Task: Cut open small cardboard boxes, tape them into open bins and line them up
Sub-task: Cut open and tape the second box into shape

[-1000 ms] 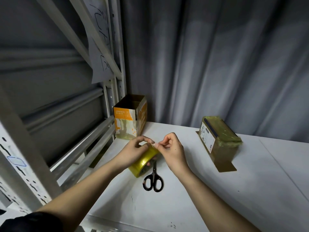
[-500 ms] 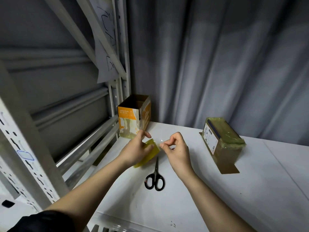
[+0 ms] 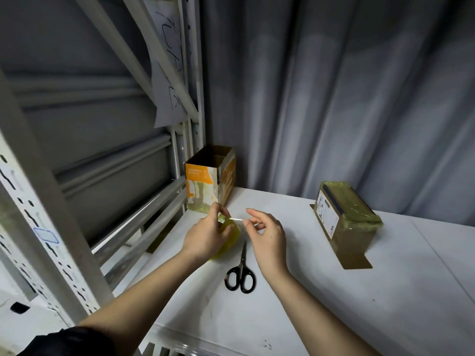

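Since half a second ago the right hand (image 3: pixel 267 233) has drawn away from the left hand (image 3: pixel 205 236), and a short strip of tape (image 3: pixel 237 219) now stretches between them where the two sets of fingers were almost touching. The view has also shifted slightly, so the boxes sit a little further right in the picture.

Nearest the person, black-handled scissors (image 3: pixel 241 272) lie closed on the white worktop (image 3: pixel 334 317), blades pointing away, between the two forearms and touching neither. Just beyond the handles, the left hand grips the yellowish tape roll (image 3: pixel 228 240), fingers curled over its top and thumb raised at the free end. The right hand pinches the pulled end of the strip between thumb and forefinger, the other fingers loosely curled beneath. The roll is held just above or on the worktop; which, I cannot tell.

Further back on the right, well apart from the hands, a brown cardboard box (image 3: pixel 344 222) stands wrapped in yellowish tape across its top, a white label on its near face and a flap lying flat at its base. At the far left corner an open orange-and-white box (image 3: pixel 209 179) stands upright against the metal rack (image 3: pixel 51 201), top open. A grey curtain (image 3: pixel 347 98) hangs behind the worktop, and a sheet of paper (image 3: pixel 167 93) with handwriting hangs on the rack.
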